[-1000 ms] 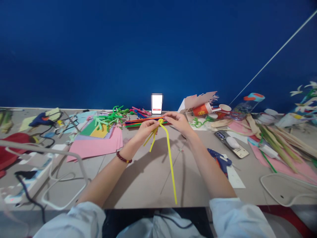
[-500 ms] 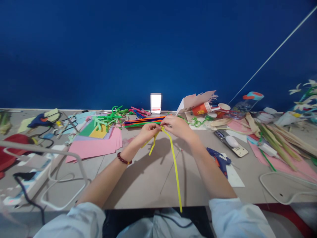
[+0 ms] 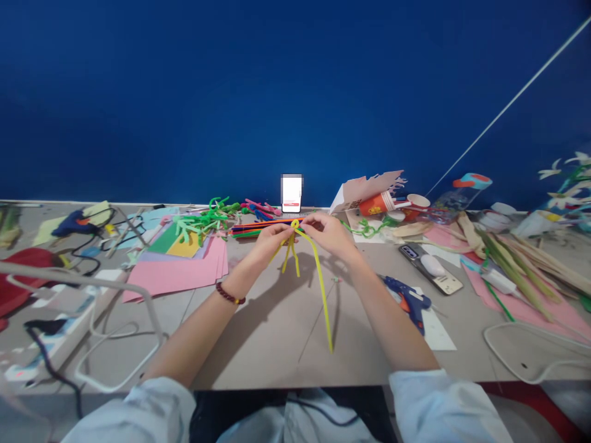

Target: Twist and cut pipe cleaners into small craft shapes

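Both my hands meet above the middle of the grey table [image 3: 277, 332], pinching yellow pipe cleaners [image 3: 318, 277]. My left hand [image 3: 270, 240], with a bead bracelet on its wrist, grips the twisted knot from the left. My right hand [image 3: 330, 234] grips it from the right. Short yellow ends hang below the knot, and one long yellow strand trails down toward me. Just behind my hands lies a bundle of coloured pipe cleaners [image 3: 268, 226].
Coloured paper sheets [image 3: 180, 264] and green pipe-cleaner shapes [image 3: 203, 218] lie at left, with a glue gun [image 3: 76, 223] and cables. A phone [image 3: 292, 192] stands at the back. At right lie a blue glue gun [image 3: 409, 298], paper cups [image 3: 381, 203] and dried leaves [image 3: 521, 258].
My hands have shifted slightly and kept twisting the knot. The long yellow strand swung up and to the left, and the short ends now hang straighter.
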Tool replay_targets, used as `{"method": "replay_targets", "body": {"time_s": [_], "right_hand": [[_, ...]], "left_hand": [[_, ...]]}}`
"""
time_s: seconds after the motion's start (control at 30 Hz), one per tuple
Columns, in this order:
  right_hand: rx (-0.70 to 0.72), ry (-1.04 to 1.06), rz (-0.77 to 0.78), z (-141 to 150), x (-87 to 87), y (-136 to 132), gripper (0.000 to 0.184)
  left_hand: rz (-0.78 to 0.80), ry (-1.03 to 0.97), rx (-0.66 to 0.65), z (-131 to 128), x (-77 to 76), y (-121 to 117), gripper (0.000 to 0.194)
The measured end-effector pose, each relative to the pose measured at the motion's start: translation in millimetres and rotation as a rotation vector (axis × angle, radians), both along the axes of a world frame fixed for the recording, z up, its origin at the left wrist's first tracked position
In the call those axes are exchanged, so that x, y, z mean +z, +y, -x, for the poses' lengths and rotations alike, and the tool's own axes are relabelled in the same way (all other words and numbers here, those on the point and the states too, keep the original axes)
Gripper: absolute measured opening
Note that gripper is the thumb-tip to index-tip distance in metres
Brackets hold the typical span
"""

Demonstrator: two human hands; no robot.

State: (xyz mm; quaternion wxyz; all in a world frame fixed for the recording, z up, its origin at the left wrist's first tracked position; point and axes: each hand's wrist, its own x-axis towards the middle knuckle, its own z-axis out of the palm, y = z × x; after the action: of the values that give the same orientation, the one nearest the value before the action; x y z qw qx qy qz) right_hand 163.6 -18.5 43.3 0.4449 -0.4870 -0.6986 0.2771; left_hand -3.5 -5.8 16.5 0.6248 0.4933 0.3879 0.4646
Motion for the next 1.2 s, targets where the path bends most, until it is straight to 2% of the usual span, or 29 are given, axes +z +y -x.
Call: {"method": "replay_targets", "body": {"time_s": [0.17,0.27,0.37,0.47,0.63,0.9,1.0,1.2], "right_hand": [[0.101,0.382,0.299,7,-9.4,4,0.025],[0.141,0.547,0.415,8,-14.4,6,0.028],[0.246,0.659,0.498,7,-16.8,8,0.029],[0.361,0.686,0.51,5,-15.7,8,0.029],[0.463,0.626,0.469,4,-14.4,6,0.032],[0.438,0.597,0.461,8,-18.3,7,0.037],[0.439,0.598,0.464,9,-17.2,6,0.037],[0.462,0.683,0.497,10,-15.6,5,0.034]], "left_hand": [[0.117,-0.121,-0.081,1,1.0,0,0.026],[0.185,-0.174,-0.121,1,3.1,-2,0.025],[0.187,-0.203,-0.153,0,7.0,-5,0.023],[0.091,-0.158,-0.168,0,12.0,-9,0.022],[-0.136,-0.004,-0.227,1,16.2,-14,0.021],[-0.069,-0.014,-0.141,-4,8.9,-11,0.014],[-0.058,-0.018,-0.087,-7,10.5,-13,0.013],[-0.024,-0.023,-0.073,-7,13.3,-13,0.015]]}}
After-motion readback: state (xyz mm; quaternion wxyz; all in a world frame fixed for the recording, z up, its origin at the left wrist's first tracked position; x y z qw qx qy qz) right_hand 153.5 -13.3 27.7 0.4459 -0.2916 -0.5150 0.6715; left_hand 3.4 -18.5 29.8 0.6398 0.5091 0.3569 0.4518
